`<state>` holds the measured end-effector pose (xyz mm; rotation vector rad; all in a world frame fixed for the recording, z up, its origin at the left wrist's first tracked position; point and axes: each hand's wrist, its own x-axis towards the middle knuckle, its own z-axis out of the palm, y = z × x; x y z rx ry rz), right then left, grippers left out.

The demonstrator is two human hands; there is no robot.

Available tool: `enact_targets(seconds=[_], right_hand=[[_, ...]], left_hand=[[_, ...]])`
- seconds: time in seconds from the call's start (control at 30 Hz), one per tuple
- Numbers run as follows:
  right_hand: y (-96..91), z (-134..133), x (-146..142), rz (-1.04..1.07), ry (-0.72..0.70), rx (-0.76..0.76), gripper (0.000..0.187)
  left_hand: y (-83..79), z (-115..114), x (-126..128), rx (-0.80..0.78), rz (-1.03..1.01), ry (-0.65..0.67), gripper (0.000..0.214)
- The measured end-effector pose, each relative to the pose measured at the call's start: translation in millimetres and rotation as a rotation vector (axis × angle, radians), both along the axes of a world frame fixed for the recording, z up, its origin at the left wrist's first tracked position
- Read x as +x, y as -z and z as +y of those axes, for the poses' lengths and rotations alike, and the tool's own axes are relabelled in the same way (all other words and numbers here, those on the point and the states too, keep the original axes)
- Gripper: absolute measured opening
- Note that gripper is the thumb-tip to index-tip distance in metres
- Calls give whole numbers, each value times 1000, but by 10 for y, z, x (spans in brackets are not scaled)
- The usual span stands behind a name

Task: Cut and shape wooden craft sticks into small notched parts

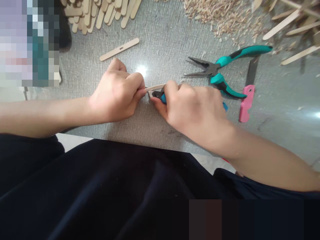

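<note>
On the grey tabletop [125, 135], teal needle-nose pliers [214, 69] lay open to the right. Near centre, the right hand [193, 101] gripped a blue-handled metal tool [163, 98], while the left hand [120, 91] pinched a wooden stick [155, 87] that stretched between both hands

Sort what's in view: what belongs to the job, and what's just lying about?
In use:
wooden stick, in the left hand
blue-handled tool, in the right hand

Apparently lying about:
teal pliers
pink-handled blade
slotted stick
stick pile
scattered sticks
wood shavings
</note>
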<state>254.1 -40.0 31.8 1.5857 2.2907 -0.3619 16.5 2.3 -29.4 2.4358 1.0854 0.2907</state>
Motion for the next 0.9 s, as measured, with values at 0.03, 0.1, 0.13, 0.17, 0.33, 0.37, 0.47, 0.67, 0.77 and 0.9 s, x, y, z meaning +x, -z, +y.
enact_targets(seconds=[0.03,0.1,0.13,0.17,0.33,0.37,0.47,0.67,0.77,0.9], right_hand=[[-2,-4,-18,-16,7,-3,66],[-7,-11,-52,-41,21,-19,66],[-9,-12,-65,-45,27,-27,66],[-9,-14,-75,-41,34,-34,67],[2,-19,-84,-32,77,-82,75],[3,-21,-82,-32,80,-88,76],[4,-29,-79,-22,68,-72,77],[-4,-38,-93,-12,41,-30,71],[0,-44,-96,-1,41,-28,72],[14,-58,-91,14,51,-9,74]], left_hand=[[-4,-8,2,2,-6,-5,23],[-13,-31,10,4,-8,-27,24],[-14,-45,14,4,-6,-39,25],[-11,-59,17,11,-6,-49,26],[25,-98,14,95,-54,-61,28],[27,-101,12,86,-56,-61,29],[32,-114,10,55,-46,-73,31],[91,-145,2,183,-83,-52,28],[91,-149,0,124,-108,-73,29],[101,-164,3,105,-137,-86,29]])
